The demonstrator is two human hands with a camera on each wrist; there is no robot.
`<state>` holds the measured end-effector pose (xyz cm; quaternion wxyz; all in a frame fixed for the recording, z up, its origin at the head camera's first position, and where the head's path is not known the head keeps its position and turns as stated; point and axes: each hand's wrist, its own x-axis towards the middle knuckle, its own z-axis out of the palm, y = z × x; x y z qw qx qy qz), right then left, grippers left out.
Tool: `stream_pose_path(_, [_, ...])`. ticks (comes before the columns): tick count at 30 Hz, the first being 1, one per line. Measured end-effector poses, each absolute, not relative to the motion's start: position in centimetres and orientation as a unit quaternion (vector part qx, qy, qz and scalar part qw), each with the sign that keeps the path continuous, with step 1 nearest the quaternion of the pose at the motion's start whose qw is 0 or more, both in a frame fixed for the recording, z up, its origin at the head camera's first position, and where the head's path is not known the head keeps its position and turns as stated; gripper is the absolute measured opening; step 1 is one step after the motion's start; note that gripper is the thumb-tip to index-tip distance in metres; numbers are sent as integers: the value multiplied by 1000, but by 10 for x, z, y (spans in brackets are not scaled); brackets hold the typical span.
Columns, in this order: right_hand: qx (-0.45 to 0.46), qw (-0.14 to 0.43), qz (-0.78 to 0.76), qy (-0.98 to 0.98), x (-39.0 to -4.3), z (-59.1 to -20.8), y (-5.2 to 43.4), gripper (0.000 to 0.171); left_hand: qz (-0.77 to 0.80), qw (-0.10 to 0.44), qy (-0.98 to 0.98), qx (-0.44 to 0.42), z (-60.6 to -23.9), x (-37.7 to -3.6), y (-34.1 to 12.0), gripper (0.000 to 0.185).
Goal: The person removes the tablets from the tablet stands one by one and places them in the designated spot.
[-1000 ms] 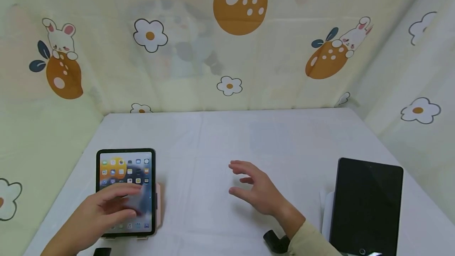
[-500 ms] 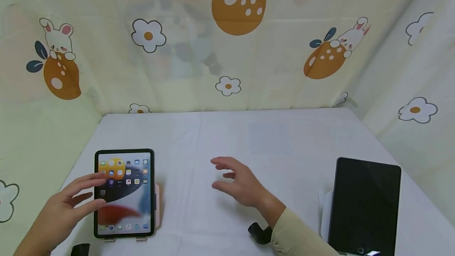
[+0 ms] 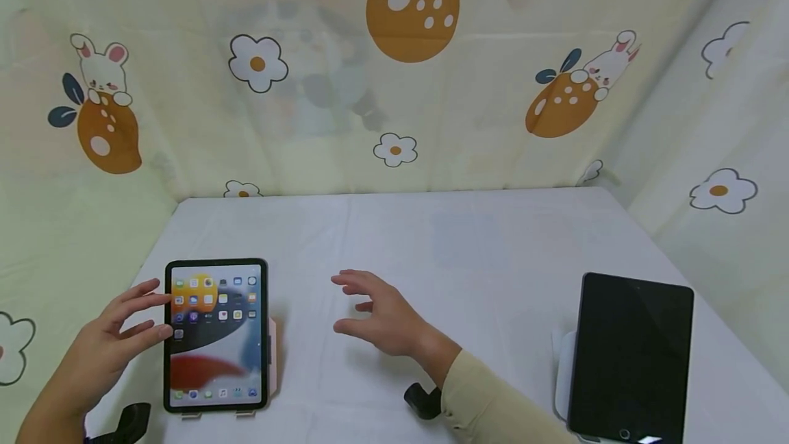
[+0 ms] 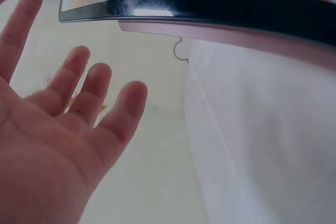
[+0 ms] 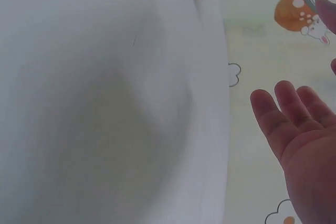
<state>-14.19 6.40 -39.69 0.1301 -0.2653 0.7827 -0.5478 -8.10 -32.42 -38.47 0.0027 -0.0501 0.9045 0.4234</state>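
Saw small black-framed tablet w/ lit home screen (image 3: 216, 334) at approx 8 o'clock on white cloth-covered table (image 3: 431, 238), propped upright on a pale pink stand (image 3: 274, 355), prob. so screen faced the wearer. Left hand (image 3: 105, 355) at tablet's 9 o'clock edge, fingers spread & relaxed, index tip just at or over the bezel; couldn't tell contact from head view. Left wrist view showed open palm (image 4: 58, 140), fingers straight, holding nothing, w/ tablet's dark edge (image 4: 220, 9) and pink stand (image 4: 236, 35) above it, a clear gap between.

Right hand (image 3: 382, 321) near table centre, at approx 3 o'clock of the lit tablet & well apart from it, fingers loosely extended, palm down, gripping nothing (hovering or resting, not clear which). Right wrist view gave same: open fingers (image 5: 294, 124) beside bare white cloth (image 5: 105, 103), nothing pinched. Beige sleeve (image 3: 493, 403) on that arm; black wrist-camera mounts at both wrists.

Second, larger black tablet w/ dark screen (image 3: 631, 355) at approx 4 o'clock, leaned on a white stand (image 3: 564, 375), well apart from both hands, untouched.

No containers anywhere; nothing held in or on anything save the two tablets on their stands.

Behind & at sides: cream curtain printed w/ rabbits, orange fruit & white flowers (image 3: 413, 12) enclosing the table.
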Motion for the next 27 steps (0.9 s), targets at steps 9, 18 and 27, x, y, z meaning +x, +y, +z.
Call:
stream_pose_path(9, [-259,156,-535,789,-143,-405,50,60,503,13,864,-15,-397,-89,-336,49])
stream_pose_path(18, [-294,173,-521,783,-145,-397,24,58,580,43,813,31,-407,-102,-344,44])
stream_pose_path(27, [-333,196,-500,775,-146,-386,3,59,643,84,755,94,-409,-110,-352,43])
